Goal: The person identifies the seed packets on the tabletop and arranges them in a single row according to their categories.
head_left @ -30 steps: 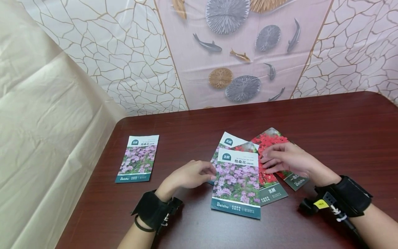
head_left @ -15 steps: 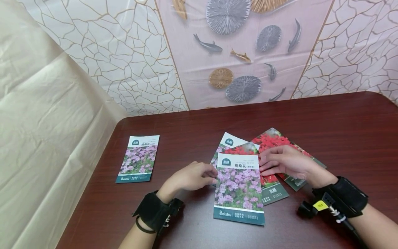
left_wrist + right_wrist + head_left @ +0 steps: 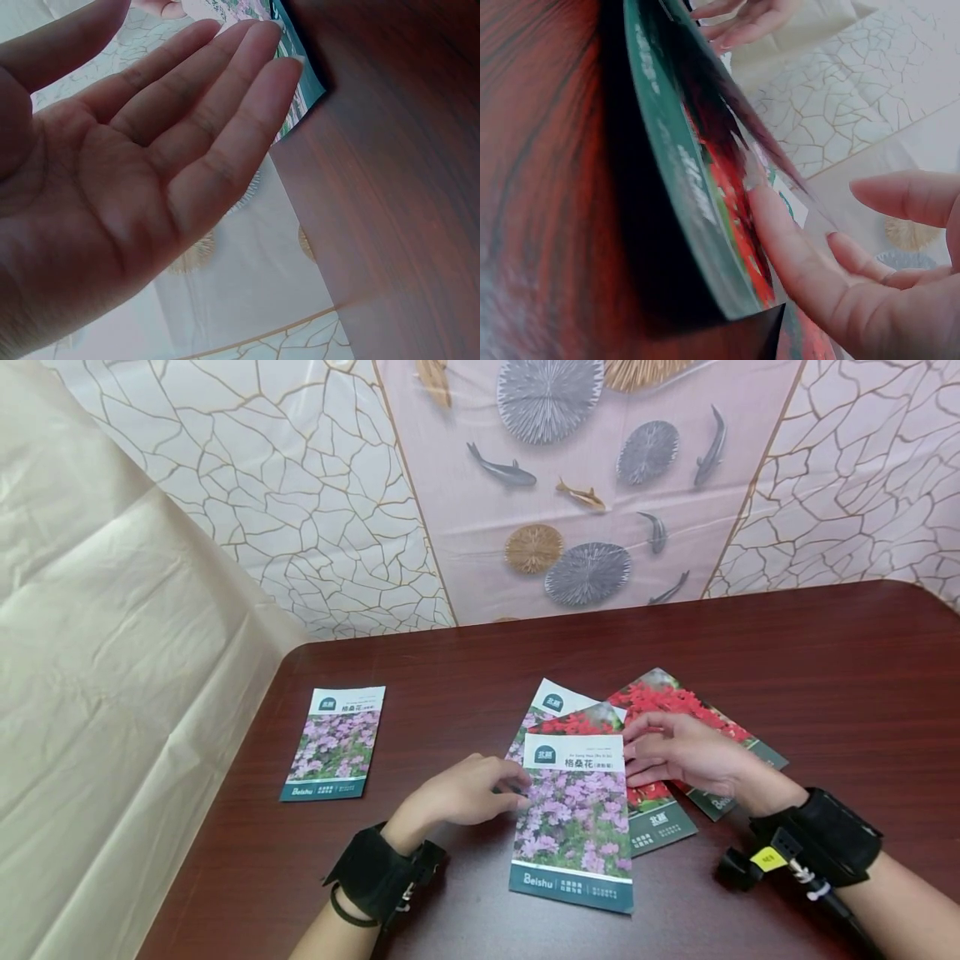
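Note:
A seed packet with pink-purple flowers (image 3: 573, 827) lies foremost on the pile. My left hand (image 3: 472, 789) is at its left edge; in the left wrist view the fingers (image 3: 232, 150) reach out nearly straight, their tips by a packet's edge. My right hand (image 3: 678, 752) is at the opposite edge over the red-flower packets, fingers slightly bent. In the right wrist view one fingertip meets the upper packet's edge, above a red-flower packet (image 3: 667, 150), while the thumb (image 3: 900, 196) stays apart. Beneath lie a red-flower packet (image 3: 662, 828) and another pink-flower packet (image 3: 558, 696), both partly covered.
Further right, at least one more red-flower packet (image 3: 663, 693) lies slanted, partly under my right hand. A separate pink-flower packet (image 3: 333, 742) lies at the left of the dark red-brown table (image 3: 442, 693). Patterned cloth (image 3: 495, 527) hangs behind the table, cream cloth (image 3: 150, 652) at the left.
The front pink-flower packet has slid a little toward me. My right hand has shifted slightly left to its edge, and my left hand slightly right. More of the rightmost red-flower packets shows.

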Motion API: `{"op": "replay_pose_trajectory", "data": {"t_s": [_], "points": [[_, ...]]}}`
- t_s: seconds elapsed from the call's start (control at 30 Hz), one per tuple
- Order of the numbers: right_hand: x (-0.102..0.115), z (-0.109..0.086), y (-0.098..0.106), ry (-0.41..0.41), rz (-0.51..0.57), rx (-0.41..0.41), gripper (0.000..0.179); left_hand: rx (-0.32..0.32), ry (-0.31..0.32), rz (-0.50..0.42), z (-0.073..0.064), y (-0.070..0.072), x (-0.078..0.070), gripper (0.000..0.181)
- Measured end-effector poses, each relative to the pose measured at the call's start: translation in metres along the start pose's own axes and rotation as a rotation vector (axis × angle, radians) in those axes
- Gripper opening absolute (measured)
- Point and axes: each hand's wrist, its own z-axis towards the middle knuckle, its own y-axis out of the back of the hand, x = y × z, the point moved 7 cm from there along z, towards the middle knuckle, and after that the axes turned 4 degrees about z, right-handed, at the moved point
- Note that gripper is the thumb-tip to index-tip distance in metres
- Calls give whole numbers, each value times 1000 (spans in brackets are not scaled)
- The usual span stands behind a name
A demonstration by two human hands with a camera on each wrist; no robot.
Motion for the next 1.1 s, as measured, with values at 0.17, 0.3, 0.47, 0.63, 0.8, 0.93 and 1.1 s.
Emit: {"op": "replay_pose_trajectory", "data": {"t_s": [0.17,0.3,0.47,0.63,0.8,0.93,1.1], "points": [[-6,2,-2,-32,3,-8,27,5,-14,7,0,-1,-1,29],[-9,3,-2,-43,-38,-46,30,8,-16,16,0,-1,-2,30],[-9,4,-1,-45,-51,-72,31,9,-14,26,0,-1,-2,31],[-7,4,-2,-28,-40,-80,28,-26,-13,12,-2,4,-3,30],[-4,5,-2,-3,-42,-86,25,-119,-2,-17,-4,13,0,23],[1,3,-2,19,-45,-90,26,-158,15,-36,-5,18,3,23],[10,0,-2,58,-27,-89,27,-169,48,-46,-4,20,7,29]]}}
